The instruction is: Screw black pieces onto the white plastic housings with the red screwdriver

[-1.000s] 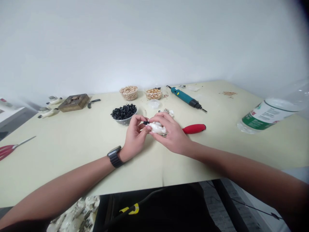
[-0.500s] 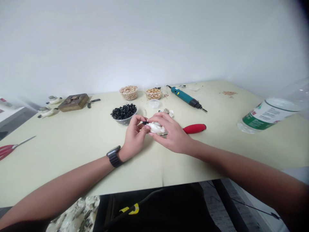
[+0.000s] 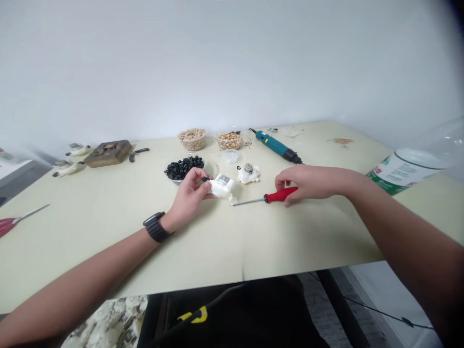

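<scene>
My left hand (image 3: 189,192) grips a small white plastic part (image 3: 221,185) with a black piece at its near end, holding it just above the table. My right hand (image 3: 303,182) has its fingers curled round the red handle of a screwdriver (image 3: 275,195) that lies on the table, its metal shaft pointing left toward the white part. A second white part (image 3: 248,173) with a metal centre lies between the two hands, a little farther back.
A tub of black pieces (image 3: 182,168) stands behind my left hand, with two tubs of tan pieces (image 3: 192,138) and a teal electric driver (image 3: 277,146) farther back. A plastic bottle (image 3: 406,166) lies at right. Red scissors (image 3: 14,222) lie at the left edge.
My right hand let go of the white part and moved right onto the red screwdriver handle. The left hand now holds the white part alone. A second white part is now uncovered.
</scene>
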The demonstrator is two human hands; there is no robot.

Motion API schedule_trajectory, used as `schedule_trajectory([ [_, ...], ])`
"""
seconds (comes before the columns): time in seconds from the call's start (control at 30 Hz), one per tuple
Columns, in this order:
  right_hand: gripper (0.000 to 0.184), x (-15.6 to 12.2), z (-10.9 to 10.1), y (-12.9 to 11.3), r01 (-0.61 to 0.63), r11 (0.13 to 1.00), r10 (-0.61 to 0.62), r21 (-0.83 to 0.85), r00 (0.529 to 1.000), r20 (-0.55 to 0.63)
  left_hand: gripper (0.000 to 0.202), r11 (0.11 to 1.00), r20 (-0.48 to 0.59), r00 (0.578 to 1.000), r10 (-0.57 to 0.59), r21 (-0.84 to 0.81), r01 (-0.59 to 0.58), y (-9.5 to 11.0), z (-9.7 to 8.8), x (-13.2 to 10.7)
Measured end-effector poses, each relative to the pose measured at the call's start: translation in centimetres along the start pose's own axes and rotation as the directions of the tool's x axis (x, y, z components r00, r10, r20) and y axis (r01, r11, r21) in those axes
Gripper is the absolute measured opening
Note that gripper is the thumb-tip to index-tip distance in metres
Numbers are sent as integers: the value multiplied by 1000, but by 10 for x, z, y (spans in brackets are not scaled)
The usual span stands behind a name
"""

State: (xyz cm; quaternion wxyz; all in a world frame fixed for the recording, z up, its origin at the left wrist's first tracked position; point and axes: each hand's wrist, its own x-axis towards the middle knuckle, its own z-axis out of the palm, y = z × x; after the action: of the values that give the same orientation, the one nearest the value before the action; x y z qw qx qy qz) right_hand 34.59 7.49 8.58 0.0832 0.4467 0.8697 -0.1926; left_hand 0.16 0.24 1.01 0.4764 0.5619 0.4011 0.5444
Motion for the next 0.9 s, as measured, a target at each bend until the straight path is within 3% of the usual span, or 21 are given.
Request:
schedule_trajectory([
  [0.07,29,0,5,3,-13,1000,13,2,998,59,44,999,44,999,-25,-23,27,1,-4,3],
  [0.2,30,-1,13,1,80,994,-88,80,990,107,48,989,146,986,-85,-104,101,2,-8,6],
  [0.33,29,-12,9,8,73,978,-101,195,985,141,46,966,223,966,-133,-189,177,6,-8,7],
  [0.53,43,-21,3,11,41,949,-3,312,993,-120,37,922,312,927,-207,-256,292,9,-11,7],
  [0.63,40,-14,10,8,106,940,-31,325,973,-228,36,913,319,916,-245,-242,328,8,-13,7],
  [0.77,39,-2,22,4,234,936,-126,264,921,-369,36,908,347,902,-258,-232,349,6,-16,7],
  [0.9,35,4,31,2,384,886,-211,261,833,-512,38,903,395,884,-252,-232,361,3,-19,7],
])
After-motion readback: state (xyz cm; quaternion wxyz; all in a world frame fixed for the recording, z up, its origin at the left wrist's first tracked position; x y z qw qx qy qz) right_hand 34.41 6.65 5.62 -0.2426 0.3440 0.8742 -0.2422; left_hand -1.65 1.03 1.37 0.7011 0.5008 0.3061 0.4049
